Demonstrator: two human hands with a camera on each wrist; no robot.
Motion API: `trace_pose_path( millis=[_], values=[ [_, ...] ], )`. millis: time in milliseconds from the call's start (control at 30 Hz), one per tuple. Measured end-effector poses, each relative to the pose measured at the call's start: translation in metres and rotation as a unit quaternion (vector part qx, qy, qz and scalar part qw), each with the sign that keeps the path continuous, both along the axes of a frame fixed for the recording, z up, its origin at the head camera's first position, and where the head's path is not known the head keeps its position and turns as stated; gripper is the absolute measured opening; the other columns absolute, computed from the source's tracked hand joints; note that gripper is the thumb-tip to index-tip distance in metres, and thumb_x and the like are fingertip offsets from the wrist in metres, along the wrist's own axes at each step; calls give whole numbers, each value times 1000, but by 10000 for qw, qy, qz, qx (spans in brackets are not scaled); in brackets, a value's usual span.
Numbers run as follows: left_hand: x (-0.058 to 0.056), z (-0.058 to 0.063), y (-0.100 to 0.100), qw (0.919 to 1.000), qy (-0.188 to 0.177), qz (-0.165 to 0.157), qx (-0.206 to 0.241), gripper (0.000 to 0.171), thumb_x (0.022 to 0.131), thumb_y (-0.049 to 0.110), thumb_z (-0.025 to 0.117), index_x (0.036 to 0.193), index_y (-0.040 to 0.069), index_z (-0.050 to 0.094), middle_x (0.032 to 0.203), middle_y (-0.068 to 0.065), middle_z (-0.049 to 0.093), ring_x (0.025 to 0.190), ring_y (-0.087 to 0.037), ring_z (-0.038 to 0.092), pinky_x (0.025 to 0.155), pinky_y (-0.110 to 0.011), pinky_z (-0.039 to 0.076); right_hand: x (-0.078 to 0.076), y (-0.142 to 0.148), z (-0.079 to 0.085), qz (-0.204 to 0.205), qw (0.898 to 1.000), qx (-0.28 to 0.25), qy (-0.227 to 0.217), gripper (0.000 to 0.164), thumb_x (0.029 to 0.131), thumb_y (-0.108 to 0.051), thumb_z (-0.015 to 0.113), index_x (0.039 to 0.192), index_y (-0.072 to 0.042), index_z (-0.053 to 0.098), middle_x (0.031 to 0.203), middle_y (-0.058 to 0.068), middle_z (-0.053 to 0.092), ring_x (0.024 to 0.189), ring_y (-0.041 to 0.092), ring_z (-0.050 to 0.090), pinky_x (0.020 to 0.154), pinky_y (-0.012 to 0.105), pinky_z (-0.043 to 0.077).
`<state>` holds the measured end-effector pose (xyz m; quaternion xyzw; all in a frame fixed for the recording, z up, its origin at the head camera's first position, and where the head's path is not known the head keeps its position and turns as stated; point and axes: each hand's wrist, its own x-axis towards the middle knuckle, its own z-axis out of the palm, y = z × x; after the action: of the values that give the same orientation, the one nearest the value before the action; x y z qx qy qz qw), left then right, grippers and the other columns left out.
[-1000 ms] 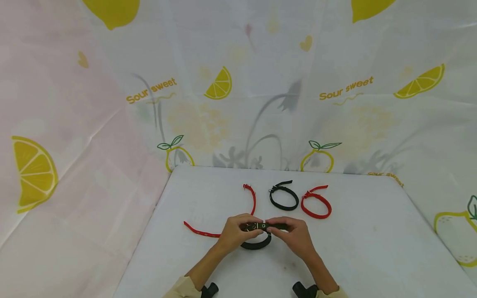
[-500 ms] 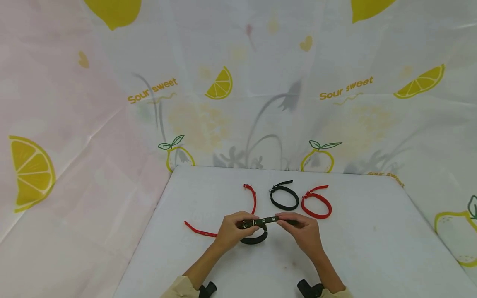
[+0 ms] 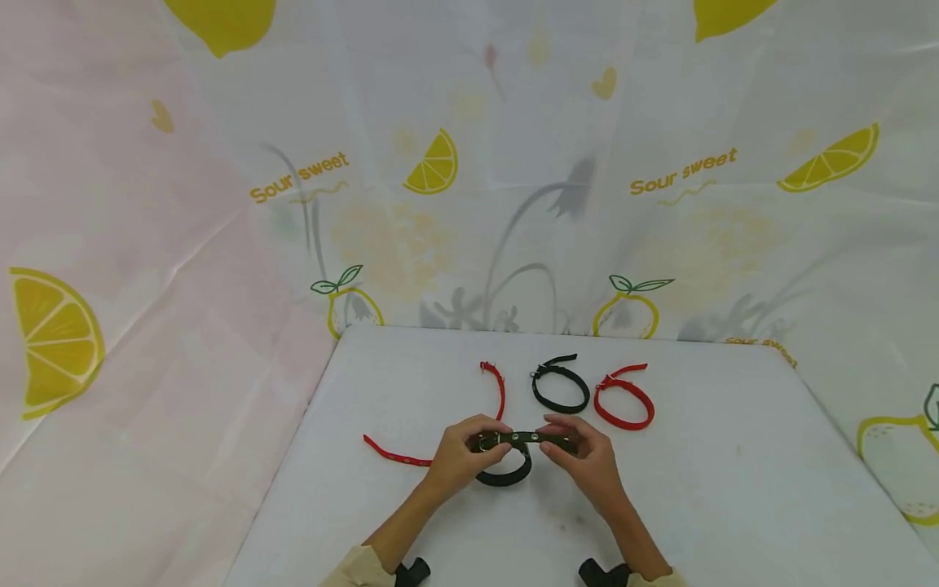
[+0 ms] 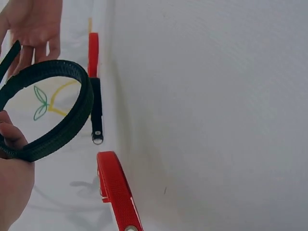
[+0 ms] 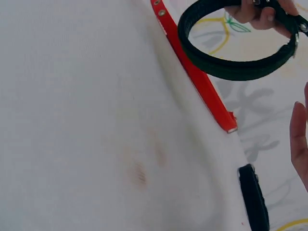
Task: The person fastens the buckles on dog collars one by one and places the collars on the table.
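A dark padded pet collar (image 3: 506, 481), its small metal buckle at the top, hangs as a loop above the table in the head view. My left hand (image 3: 458, 456) pinches it at the buckle between thumb and fingers. My right hand (image 3: 590, 456) is at the collar's tail, fingers spread loosely around it. In the left wrist view the free tail tip of the dark collar (image 4: 79, 113) shows, with the right hand's (image 4: 36, 29) fingers extended behind it. Fairly straight fingers (image 5: 299, 139) of that hand also appear in the right wrist view.
An unfastened red collar (image 3: 399, 459) lies on the white table (image 3: 734, 489), partly hidden behind my left hand. Farther back lie a black collar (image 3: 560, 408) and a red collar (image 3: 623, 425), both looped with tails sticking out. A lemon-print curtain (image 3: 513, 163) stands behind.
My right hand first drew rightward along the collar's tail, then came back slightly left as its fingers loosened. The left hand keeps its pinch on the buckle end.
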<state>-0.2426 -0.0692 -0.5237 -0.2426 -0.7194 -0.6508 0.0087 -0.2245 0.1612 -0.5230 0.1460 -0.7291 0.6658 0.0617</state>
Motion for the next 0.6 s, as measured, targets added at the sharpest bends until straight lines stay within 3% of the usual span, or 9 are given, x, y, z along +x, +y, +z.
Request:
trace_pose_path(
  millis=[100,167,333,500,600],
  values=[
    [0,2,1,9997,-207,-17,108,20,88,16,74,107,14,70,101,-2,66,90,-17,61,80,-25,53,1,-5,-6,-7,9977,-463,-502,43,87,-7,73,125,0,56,113,18,65,102,27,65,87,28,53],
    [3,12,2,9994,-320,-2,131,20,89,15,72,108,10,69,103,-4,66,93,-16,60,83,-24,52,3,-11,-7,-89,9971,-437,-614,41,86,-9,74,123,-2,58,113,15,65,101,28,65,87,29,53],
    [11,28,4,9982,-510,-15,304,20,92,7,66,111,0,65,98,-11,63,84,-13,57,73,-24,52,10,-28,3,-227,9997,127,-2,31,84,-7,76,114,-7,68,107,7,69,93,20,65,80,31,56],
    [4,8,5,9954,-771,-146,546,23,95,7,63,117,2,62,98,-13,62,81,-17,57,69,-24,51,17,-37,21,-1,9977,181,652,23,86,3,71,109,1,69,109,13,66,92,20,64,75,32,57],
    [2,4,6,9933,-863,-248,722,26,96,9,61,122,4,60,101,-18,61,83,-26,58,70,-24,51,18,-39,24,43,9962,176,852,22,87,5,68,109,3,69,111,14,64,90,23,64,73,31,57]
  ],
)
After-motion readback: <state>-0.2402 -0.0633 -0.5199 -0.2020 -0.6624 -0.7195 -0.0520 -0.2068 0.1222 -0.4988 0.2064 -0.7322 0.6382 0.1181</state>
